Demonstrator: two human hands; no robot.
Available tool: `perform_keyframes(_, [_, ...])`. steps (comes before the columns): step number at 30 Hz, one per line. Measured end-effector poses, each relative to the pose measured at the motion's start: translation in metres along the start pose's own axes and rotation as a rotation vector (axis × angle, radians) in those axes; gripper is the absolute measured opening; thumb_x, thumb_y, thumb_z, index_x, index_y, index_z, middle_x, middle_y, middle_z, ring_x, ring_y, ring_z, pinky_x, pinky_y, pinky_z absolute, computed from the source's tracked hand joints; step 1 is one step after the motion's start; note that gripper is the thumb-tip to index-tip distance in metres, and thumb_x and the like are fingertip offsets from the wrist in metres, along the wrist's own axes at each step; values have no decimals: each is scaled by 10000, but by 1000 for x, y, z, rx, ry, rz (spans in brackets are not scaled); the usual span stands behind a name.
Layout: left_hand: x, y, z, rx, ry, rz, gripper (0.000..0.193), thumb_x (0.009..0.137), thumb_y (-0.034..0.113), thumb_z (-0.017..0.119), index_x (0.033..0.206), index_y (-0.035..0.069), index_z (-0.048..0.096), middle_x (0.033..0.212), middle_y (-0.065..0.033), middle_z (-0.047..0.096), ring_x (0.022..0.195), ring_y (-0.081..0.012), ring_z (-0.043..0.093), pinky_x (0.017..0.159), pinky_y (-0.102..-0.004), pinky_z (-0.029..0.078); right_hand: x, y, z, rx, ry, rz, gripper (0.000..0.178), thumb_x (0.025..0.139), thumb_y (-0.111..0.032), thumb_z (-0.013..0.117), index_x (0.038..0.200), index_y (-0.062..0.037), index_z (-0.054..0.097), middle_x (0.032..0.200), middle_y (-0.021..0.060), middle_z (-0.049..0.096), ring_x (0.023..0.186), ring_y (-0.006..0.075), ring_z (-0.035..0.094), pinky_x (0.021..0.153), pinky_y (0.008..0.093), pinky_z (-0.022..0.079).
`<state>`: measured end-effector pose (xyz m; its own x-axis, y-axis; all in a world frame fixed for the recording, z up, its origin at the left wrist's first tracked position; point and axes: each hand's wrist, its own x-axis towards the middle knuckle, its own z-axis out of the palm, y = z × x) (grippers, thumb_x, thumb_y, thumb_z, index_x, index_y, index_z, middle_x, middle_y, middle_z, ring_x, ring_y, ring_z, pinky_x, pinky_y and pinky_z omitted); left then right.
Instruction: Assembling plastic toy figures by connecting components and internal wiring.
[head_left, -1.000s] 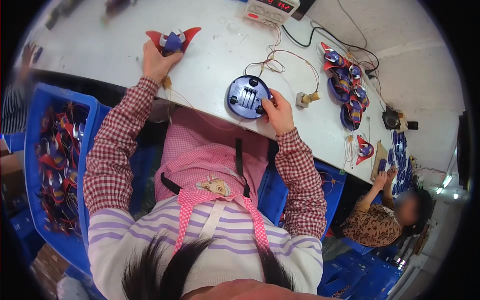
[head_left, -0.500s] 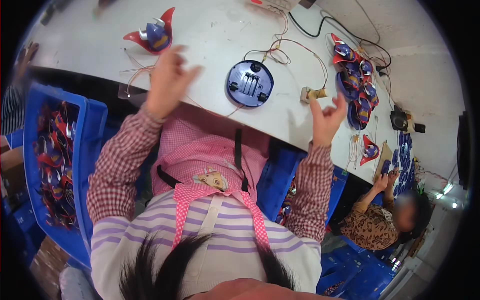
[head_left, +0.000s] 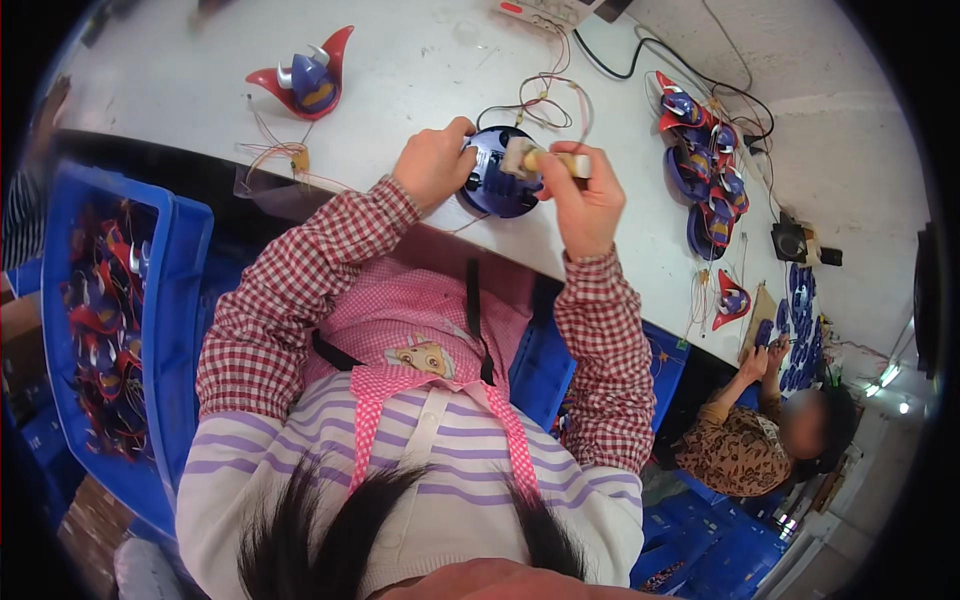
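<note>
The white worktable (head_left: 400, 90) is seen under both hands, a blue bin (head_left: 180, 300) of red-and-blue parts lying well to the left of the left arm. Directly between the hands, at the near table edge, a round dark-blue disc part (head_left: 495, 185) is held — closer to the left hand (head_left: 432, 165), which is closed on its left rim. The right hand (head_left: 585, 200) is closed around a small beige tool (head_left: 555, 160), its long axis lying left-right, tip pointing left onto the disc's upper face. Thin red and black wires (head_left: 545, 95) are seen running from the disc away from the hands. A red-winged blue toy piece (head_left: 305, 75) is set well apart, up-left of the left hand — untouched.
</note>
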<state>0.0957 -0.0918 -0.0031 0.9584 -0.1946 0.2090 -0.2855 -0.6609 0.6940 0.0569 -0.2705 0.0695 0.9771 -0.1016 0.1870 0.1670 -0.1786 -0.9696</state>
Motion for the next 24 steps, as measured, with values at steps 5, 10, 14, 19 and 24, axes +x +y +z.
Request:
perform_keyframes(5, [-5,-2,3,-61,57,-12,244,826,147,548,1020,0,565,570,-104,599,484,-248,568,479,-319,441,-1,23,20,-396,-53,-343,191,785,-47,694,940,6,596,834,57,588,574,111,512,514,213,451])
perform_keyframes(10, [-6,-1,3,-108,17,-81,233,789,151,535,997,50,553,662,-172,630,597,-377,610,548,-427,485,-9,28,24,-528,-17,-478,218,766,-52,711,945,-5,594,845,57,565,629,142,526,549,240,448])
perform_keyframes(14, [-5,-1,7,-127,57,-90,205,787,140,526,972,55,546,657,-175,628,589,-381,607,537,-437,480,-15,32,30,-599,-38,-516,221,758,-52,712,935,-8,588,839,66,565,662,169,523,561,258,436])
perform_keyframes(19, [-5,-4,12,-100,143,-35,186,798,113,535,959,20,544,565,-118,588,499,-292,574,485,-350,442,-16,28,35,-621,-22,-484,189,765,-67,699,899,-13,577,793,68,561,612,181,507,544,263,429])
perform_keyframes(24, [-5,-4,12,-92,132,-41,177,800,117,533,955,32,536,567,-129,585,505,-301,578,486,-364,442,-4,26,35,-710,-63,-385,155,777,-89,679,863,-24,568,741,74,556,576,192,493,540,273,426])
